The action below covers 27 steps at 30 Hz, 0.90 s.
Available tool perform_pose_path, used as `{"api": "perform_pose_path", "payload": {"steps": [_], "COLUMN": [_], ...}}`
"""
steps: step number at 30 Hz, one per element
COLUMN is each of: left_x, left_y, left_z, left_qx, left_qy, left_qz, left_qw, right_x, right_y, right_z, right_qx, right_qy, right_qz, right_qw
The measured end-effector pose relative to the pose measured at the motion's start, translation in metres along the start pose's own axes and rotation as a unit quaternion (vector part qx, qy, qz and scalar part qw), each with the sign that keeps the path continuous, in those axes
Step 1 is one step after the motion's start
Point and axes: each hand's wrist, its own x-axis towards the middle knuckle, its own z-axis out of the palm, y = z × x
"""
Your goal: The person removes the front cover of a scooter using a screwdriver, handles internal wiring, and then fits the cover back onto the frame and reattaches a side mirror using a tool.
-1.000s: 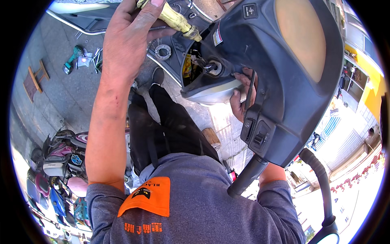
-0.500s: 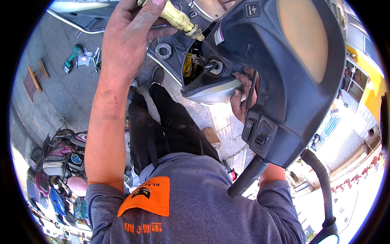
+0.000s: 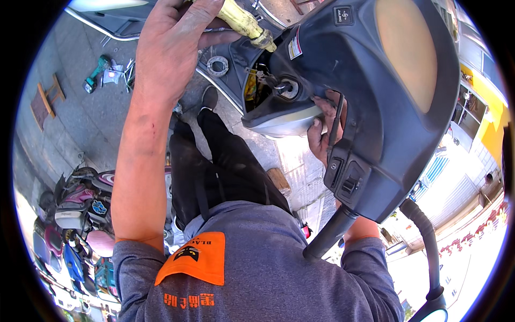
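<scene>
My left hand (image 3: pixel 171 59) is closed on the worn yellow handle of a tool (image 3: pixel 241 24), probably a screwdriver, which points down-right at the upper edge of an opening in the dark scooter panel (image 3: pixel 386 134). The tool's tip is hard to make out. My right hand (image 3: pixel 324 129) grips that panel's lower left side from beneath, fingers curled by the brake lever, mostly hidden. Between my hands are a key lock (image 3: pixel 284 88), an opening with wires and yellow parts (image 3: pixel 252 86), and a silver trim piece (image 3: pixel 284 124).
A grey ring part (image 3: pixel 217 67) lies on detached bodywork (image 3: pixel 102 21). On the pavement are a teal drill (image 3: pixel 96 72), tools (image 3: pixel 129 78), a small wooden stool (image 3: pixel 48 102) and a wood block (image 3: pixel 278 177). Several scooters (image 3: pixel 80 214) crowd the lower left; a mirror stem (image 3: pixel 429 241) is at right.
The scooter panel, my right hand and the yellow tool in my left hand have shifted slightly rightward. Both grips look the same.
</scene>
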Motion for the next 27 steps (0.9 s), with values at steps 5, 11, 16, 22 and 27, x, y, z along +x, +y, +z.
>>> {"api": "perform_pose_path", "payload": {"steps": [5,11,16,22,27], "left_x": [0.002,0.002,0.002,0.002,0.003], "left_y": [-0.001,0.0,-0.004,-0.004,-0.004], "left_z": [0.0,0.003,0.0,0.002,0.003], "left_qx": [0.0,0.006,0.006,0.015,0.015], "left_qy": [-0.003,-0.003,-0.002,0.003,-0.004], "left_qz": [0.0,-0.002,-0.004,-0.011,-0.004], "left_qw": [1.0,1.0,1.0,1.0,1.0], "right_x": [-0.002,0.0,0.004,-0.001,0.001], "right_y": [0.022,0.021,0.014,0.017,0.024], "right_z": [0.015,0.012,0.007,0.012,0.015], "right_qx": [-0.018,-0.003,-0.025,-0.007,-0.027], "right_qy": [0.016,0.015,0.016,0.037,0.029], "right_qz": [-0.087,-0.09,-0.103,-0.039,-0.109], "right_qw": [0.996,0.996,0.994,0.999,0.993]}}
